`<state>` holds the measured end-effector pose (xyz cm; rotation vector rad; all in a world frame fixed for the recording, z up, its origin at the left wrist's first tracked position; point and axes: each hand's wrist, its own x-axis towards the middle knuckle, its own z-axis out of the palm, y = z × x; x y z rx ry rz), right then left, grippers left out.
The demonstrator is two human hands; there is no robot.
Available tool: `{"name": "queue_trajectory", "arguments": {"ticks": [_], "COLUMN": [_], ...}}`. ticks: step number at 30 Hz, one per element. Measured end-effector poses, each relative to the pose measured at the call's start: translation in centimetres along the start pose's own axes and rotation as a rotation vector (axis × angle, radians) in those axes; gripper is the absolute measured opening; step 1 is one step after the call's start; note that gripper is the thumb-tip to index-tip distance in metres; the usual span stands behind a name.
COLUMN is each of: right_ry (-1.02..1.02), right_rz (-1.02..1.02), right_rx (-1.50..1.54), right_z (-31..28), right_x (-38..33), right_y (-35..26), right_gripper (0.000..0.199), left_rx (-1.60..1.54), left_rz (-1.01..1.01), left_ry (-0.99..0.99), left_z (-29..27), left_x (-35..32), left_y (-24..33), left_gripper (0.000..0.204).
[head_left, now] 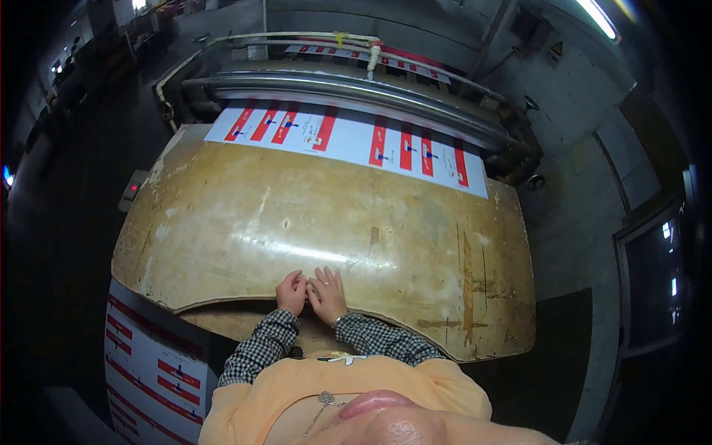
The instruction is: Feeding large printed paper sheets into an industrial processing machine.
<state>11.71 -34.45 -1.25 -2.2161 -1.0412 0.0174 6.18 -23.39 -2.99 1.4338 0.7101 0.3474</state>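
Observation:
At the near edge of a worn yellowish board [319, 215], my two hands rest side by side. My left hand [291, 292] is loosely curled, its fingers drawn together, and I see nothing in them. My right hand [327, 296] lies flat on the board with its fingers stretched out and a ring on one of them. Its thumb side is close to the left fingertips. Beyond them, a white printed sheet [347, 141] with red blocks lies across the far part of the board, its far edge running under a metal roller [348, 96].
Pipes [297, 35] frame the roller machine, with more printed sheet [371, 59] behind it. To the lower left are further red-and-white printed sheets [152, 363]. A small box with a red light [133, 189] sits by the board's left edge. Handwheels [535, 182] stick out at the right.

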Motion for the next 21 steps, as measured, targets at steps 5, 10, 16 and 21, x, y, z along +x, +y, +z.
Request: {"name": "queue_trajectory", "arguments": {"ticks": [5, 10, 16, 21], "right_ry": [0.100, 0.206, 0.215, 0.210], "right_rz": [0.029, 0.076, 0.068, 0.078], "right_rx": [0.024, 0.036, 0.076, 0.077], "right_z": [0.1, 0.1, 0.3, 0.4], "right_x": [0.1, 0.0, 0.4, 0.2], "right_y": [-0.2, 0.4, -0.6, 0.7], "right_gripper": [0.026, 0.020, 0.017, 0.017], "left_rx": [0.432, 1.122, 0.022, -0.153], "left_rz": [0.327, -0.367, -0.726, -0.643], "left_ry": [0.371, 0.993, 0.970, 1.209], "left_z": [-3.1, -12.6, -16.7, -15.8], "left_x": [-1.0, -4.5, -7.0, -6.0], "left_y": [-0.7, 1.7, -5.6, -6.1], "left_gripper": [0.033, 0.076, 0.080, 0.069]}}
